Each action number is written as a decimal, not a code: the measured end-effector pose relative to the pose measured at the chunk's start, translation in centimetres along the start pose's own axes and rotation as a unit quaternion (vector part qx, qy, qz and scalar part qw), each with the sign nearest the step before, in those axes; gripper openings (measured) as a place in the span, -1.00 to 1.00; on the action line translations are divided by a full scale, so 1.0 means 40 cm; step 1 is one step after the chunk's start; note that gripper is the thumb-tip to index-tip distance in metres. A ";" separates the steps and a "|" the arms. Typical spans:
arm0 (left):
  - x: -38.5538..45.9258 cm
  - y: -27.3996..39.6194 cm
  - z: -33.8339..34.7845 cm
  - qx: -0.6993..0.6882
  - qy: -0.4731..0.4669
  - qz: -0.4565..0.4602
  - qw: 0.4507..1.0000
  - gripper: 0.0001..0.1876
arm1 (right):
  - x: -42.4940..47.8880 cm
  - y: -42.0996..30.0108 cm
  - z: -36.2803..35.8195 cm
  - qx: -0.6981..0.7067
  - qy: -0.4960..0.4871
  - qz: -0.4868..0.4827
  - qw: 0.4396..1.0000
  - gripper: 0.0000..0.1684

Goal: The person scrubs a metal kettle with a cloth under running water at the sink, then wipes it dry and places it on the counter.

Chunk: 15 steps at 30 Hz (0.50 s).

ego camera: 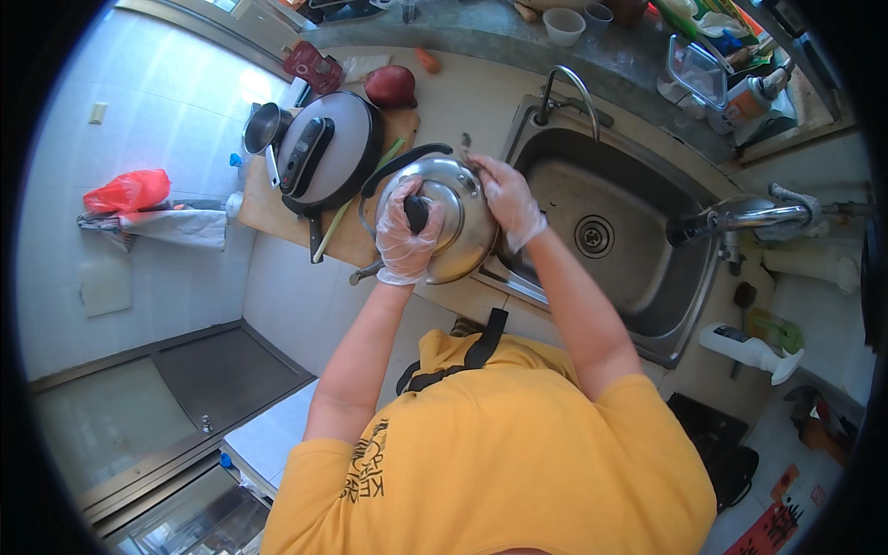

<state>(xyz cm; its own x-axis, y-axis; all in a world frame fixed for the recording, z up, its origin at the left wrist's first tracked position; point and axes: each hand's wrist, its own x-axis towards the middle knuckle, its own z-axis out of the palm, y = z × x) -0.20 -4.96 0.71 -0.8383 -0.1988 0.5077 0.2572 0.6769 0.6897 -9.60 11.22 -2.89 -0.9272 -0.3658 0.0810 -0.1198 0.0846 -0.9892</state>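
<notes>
A stainless steel kettle (451,258) is in front of me on the counter's edge, left of the sink, its black handle (395,166) lying to the left side. My left hand (409,232), in a clear plastic glove, has its fingers around the black knob (416,213) of the kettle's lid. Against the kettle's right side rests my right hand (510,201), gloved too, with its fingertips at the rim near the handle's rivets. Its palm side is hidden, so its grip cannot be told. The kettle's spout (366,272) points to the lower left.
Right of the kettle is a steel sink (624,305) with a curved thin tap (590,104) and a larger faucet (749,216). A round electric pan (336,146), a small saucepan (267,128), a green stalk (336,225) and a red onion (390,87) are on or beside the wooden board (267,201).
</notes>
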 end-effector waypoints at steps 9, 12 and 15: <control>0.007 0.006 0.013 0.029 0.009 -0.008 1.000 -0.61 | 0.064 0.047 0.008 0.070 -0.051 -0.048 0.995 -0.67; 0.005 0.021 0.021 -0.001 0.015 -0.020 1.000 -0.65 | -0.111 -0.009 0.005 -0.081 0.108 -0.118 0.984 -0.55; 0.003 0.013 0.028 -0.023 0.015 -0.018 0.999 -0.67 | -0.243 -0.056 0.012 -0.119 0.143 -0.052 0.981 -0.50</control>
<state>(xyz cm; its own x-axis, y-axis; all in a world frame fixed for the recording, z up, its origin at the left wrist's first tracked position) -0.70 -3.81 0.55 -0.8330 -0.2436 0.4967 0.2498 0.6355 0.7306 -0.14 14.15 -1.54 -0.9629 -0.1117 0.2457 -0.2679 0.2871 -0.9197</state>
